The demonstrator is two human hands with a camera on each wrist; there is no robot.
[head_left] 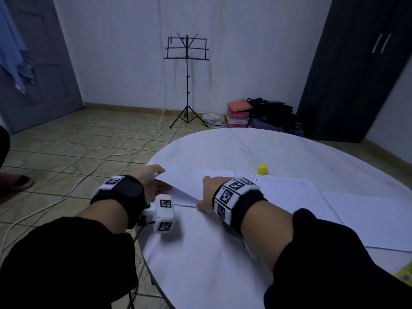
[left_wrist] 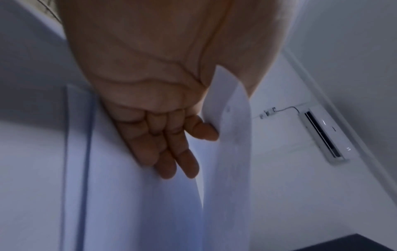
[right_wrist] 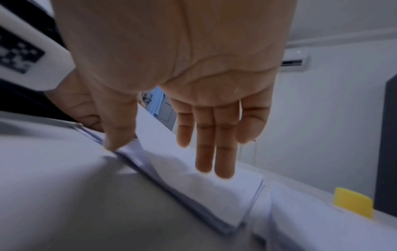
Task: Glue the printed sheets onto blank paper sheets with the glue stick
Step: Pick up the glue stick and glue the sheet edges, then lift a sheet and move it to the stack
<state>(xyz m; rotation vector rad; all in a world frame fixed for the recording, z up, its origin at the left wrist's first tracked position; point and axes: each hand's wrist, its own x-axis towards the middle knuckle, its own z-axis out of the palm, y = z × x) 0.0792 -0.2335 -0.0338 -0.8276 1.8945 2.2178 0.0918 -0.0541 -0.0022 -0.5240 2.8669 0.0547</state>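
My left hand (head_left: 151,181) pinches the left edge of the top white paper sheet (head_left: 196,186), thumb above and fingers (left_wrist: 169,149) under, and that edge is off the pile. My right hand (head_left: 208,192) is flat, fingers (right_wrist: 214,152) straight and close together over the stack of white paper sheets (right_wrist: 204,190), thumb pressing its near edge. The stack lies near the left rim of the round white desk (head_left: 223,148). A printed sheet (head_left: 254,176) peeks out just past my right wrist; text too small to read. A yellow glue stick cap (head_left: 263,168) stands upright just beyond it. More white sheets (head_left: 367,219) lie to the right, near the desk's right edge. The far half of the desk is open.
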